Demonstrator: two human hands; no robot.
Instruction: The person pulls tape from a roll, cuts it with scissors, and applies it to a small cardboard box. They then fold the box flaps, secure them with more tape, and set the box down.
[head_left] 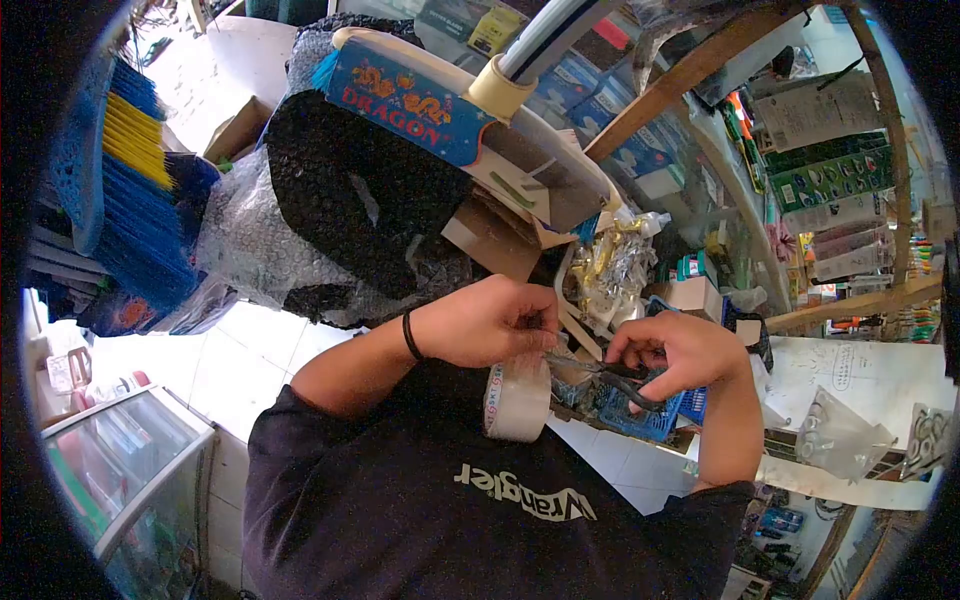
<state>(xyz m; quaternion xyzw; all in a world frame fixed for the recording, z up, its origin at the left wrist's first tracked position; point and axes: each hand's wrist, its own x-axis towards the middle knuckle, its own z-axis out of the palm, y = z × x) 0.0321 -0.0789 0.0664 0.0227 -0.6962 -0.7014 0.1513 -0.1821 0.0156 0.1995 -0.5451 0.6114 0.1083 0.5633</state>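
My left hand [485, 322], with a black band at its wrist, is closed in a pinch at the top of a wide roll of clear tape [520, 402]. The roll hangs below the fingers, in front of my dark shirt, and lettering runs around its core. On the right, my right hand [690, 352] has its fingers through the handles of dark scissors [630, 378]. Their blades point left and reach the tape just under my left fingertips.
A blue box marked DRAGON [405, 100] and black bubble wrap [370, 200] lie beyond my hands. Blue and yellow broom bristles [140, 190] stand at left, above a glass display case [125, 450]. Blue baskets [640, 415] sit behind the scissors. Hanging packets [830, 180] line the right.
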